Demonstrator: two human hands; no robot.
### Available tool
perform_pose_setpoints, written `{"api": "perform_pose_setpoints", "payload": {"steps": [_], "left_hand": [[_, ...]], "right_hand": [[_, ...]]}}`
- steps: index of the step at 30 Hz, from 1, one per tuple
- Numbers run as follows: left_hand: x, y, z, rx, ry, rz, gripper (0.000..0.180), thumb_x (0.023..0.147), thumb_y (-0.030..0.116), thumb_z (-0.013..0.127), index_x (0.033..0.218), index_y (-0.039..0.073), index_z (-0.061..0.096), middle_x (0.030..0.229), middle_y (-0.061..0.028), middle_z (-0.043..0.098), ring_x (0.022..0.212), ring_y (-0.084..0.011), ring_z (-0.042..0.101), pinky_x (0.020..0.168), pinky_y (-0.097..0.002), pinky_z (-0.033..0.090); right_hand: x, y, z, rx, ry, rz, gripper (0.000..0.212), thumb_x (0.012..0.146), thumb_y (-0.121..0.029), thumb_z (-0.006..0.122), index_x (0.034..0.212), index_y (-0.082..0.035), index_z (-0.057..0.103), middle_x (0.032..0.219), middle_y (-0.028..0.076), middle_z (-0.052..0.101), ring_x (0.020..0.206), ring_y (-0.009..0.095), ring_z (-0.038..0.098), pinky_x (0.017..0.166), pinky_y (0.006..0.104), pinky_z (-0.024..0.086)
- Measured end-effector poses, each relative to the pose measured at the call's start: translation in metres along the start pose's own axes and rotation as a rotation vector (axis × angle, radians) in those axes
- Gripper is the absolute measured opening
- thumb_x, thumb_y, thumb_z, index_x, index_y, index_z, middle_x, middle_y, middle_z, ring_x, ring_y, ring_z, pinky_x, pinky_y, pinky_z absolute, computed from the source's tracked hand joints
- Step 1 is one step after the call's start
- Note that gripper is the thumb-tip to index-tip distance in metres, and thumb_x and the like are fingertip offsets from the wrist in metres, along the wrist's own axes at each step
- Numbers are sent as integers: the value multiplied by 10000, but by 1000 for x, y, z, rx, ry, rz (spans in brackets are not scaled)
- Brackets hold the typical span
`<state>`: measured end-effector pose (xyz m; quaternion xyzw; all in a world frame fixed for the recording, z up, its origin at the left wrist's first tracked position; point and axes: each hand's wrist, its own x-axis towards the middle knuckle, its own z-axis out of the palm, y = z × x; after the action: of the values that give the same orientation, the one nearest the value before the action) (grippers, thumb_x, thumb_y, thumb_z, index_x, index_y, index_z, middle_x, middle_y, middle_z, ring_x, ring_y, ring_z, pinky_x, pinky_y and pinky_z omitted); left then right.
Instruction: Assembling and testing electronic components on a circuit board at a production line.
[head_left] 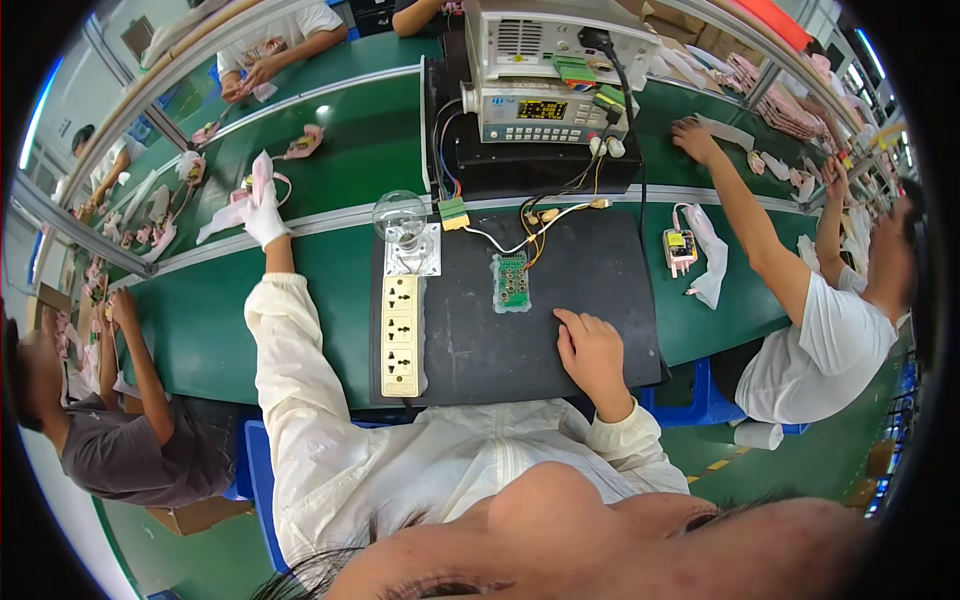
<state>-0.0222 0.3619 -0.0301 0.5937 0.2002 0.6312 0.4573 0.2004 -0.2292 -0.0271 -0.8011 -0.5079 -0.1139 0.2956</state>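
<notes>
My left hand [264, 218], in a white glove, stretches to the far left over the green surface. It is closed on a pink plug adapter [240, 194] with a pink cable; a white strip of wrapping hangs beside it, and the glove hides part of the grip. Bare and empty, my right hand [594, 352] rests on the black mat [460, 350], index finger extended. Left of that hand lies a green circuit board [513, 283] wired to the equipment behind. Another adapter [679, 250], pink with a yellow transformer, sits right of the mat beside its white wrapping.
A cream power strip [402, 340] and a clear light bulb [404, 218] line the mat's left side. Behind stands a test meter [540, 112] with cables. A co-worker's hand [694, 138] reaches in at the right; other people work around. Metal rails [350, 207] cross the green surface.
</notes>
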Motion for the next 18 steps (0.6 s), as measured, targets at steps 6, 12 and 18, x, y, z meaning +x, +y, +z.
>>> {"api": "perform_pose_setpoints", "payload": {"steps": [6, 12, 18], "left_hand": [[-63, 112, 81, -156, -26, -65, 562, 949, 93, 492, 1461, -52, 309, 1528, -131, 340, 1409, -261, 323, 1139, -381, 260], [-120, 218, 106, -356, -82, 21, 568, 925, 98, 579, 1447, 8, 375, 1456, -102, 452, 1124, -201, 575, 947, -333, 476], [-205, 310, 133, -172, -86, 153, 798, 881, 331, 655, 1511, 85, 232, 1413, -46, 462, 1238, -294, 487, 1108, -464, 323]], "right_hand": [[-9, 6, 0, 12, 42, 21, 192, 829, -105, 629, 1019, -106, 658, 727, 58, 567, 665, 242, 578, 611, 374, 455], [-9, 11, -8, 87, 33, -37, 174, 829, -105, 645, 1002, -107, 663, 728, 53, 568, 672, 239, 577, 617, 369, 456], [-17, -11, -18, 477, -20, -5, 216, 817, -88, 686, 1032, -103, 679, 784, 52, 605, 703, 220, 608, 701, 354, 493]]}}
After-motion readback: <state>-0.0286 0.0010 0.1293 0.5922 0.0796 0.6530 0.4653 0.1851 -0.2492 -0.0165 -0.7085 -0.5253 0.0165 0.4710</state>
